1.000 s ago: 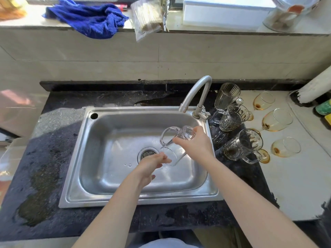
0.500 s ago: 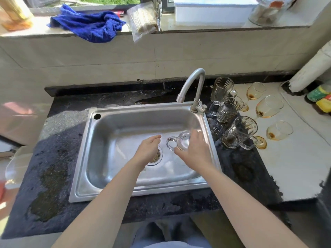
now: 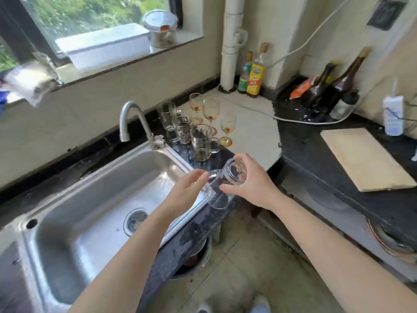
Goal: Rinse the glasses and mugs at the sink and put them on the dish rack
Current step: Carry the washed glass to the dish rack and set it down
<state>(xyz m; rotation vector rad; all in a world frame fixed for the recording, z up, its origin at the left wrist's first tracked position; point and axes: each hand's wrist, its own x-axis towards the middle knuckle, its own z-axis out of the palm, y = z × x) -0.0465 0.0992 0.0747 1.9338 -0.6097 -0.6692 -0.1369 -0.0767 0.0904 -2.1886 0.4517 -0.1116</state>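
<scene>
My right hand grips a clear glass mug, tilted with its mouth down and toward me, over the counter edge just right of the steel sink. My left hand touches the mug's handle side with its fingertips. Behind them several clear glass mugs stand on the dark counter beside the faucet. Three amber-stained wine glasses stand upright on the white surface further back. No dish rack is in view.
Oil and sauce bottles stand in the corner by a white pipe. A wooden cutting board lies on the right counter, with a stove burner below it. A white cable crosses the counter. A jar and white box sit on the windowsill.
The mug has come up out of the sink basin and moved right, past the sink's rim. My view has swung right toward the corner and stove.
</scene>
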